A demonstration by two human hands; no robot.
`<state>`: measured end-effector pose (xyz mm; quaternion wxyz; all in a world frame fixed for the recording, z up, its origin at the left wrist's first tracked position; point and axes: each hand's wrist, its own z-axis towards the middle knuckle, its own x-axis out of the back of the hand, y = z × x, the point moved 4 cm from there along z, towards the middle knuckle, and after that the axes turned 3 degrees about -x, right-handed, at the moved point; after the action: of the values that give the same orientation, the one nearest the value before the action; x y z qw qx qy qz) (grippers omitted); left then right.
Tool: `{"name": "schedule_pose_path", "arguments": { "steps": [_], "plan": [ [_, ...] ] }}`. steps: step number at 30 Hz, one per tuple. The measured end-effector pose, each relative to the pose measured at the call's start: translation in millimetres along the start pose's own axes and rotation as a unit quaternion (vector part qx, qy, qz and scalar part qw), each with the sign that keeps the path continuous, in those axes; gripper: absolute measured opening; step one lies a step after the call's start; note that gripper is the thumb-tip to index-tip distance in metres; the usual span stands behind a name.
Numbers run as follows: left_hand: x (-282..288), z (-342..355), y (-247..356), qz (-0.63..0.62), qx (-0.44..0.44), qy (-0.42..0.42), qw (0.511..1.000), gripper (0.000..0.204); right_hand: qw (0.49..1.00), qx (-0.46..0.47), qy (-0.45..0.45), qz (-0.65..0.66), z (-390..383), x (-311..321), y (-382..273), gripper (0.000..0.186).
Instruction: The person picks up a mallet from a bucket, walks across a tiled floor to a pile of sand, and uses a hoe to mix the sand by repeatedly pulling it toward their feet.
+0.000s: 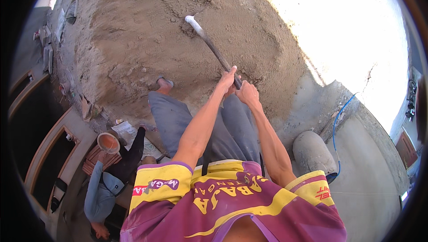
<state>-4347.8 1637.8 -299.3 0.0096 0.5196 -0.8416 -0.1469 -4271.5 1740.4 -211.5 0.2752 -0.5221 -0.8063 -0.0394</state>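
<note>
A hoe (pixel 214 48) reaches out over a broad bed of damp, sandy mix (pixel 147 32). Its handle is dark, and the far end is coated pale; the blade is hidden where that end meets the mix. My left hand (pixel 227 80) is closed around the handle, a little farther along it than my right hand. Near the butt end, my right hand (pixel 248 93) also grips it, close beside the left. My bare foot (pixel 165 84) shows at the near edge of the mix.
At the lower left a co-worker in a blue top (pixel 100 193) has a hand at an orange-brown bucket (pixel 108 143) by stacked bricks (pixel 91 164). A grey, dusty drum (pixel 314 153) lies at right beside a blue hose (pixel 335 141). Bright sunlight washes out the upper right.
</note>
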Motion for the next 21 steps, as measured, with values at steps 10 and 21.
{"name": "schedule_pose_path", "arguments": {
  "steps": [10, 21],
  "plan": [
    [-102, -34, -126, -0.301, 0.155, -0.026, 0.941, 0.024, 0.992, -0.112, 0.006, 0.057, -296, 38, 172, 0.036],
    [-81, -93, 21, -0.11, -0.145, 0.037, 0.983, 0.039, 0.983, -0.035, 0.109, 0.145, -192, -39, 191, 0.031]
  ]
}}
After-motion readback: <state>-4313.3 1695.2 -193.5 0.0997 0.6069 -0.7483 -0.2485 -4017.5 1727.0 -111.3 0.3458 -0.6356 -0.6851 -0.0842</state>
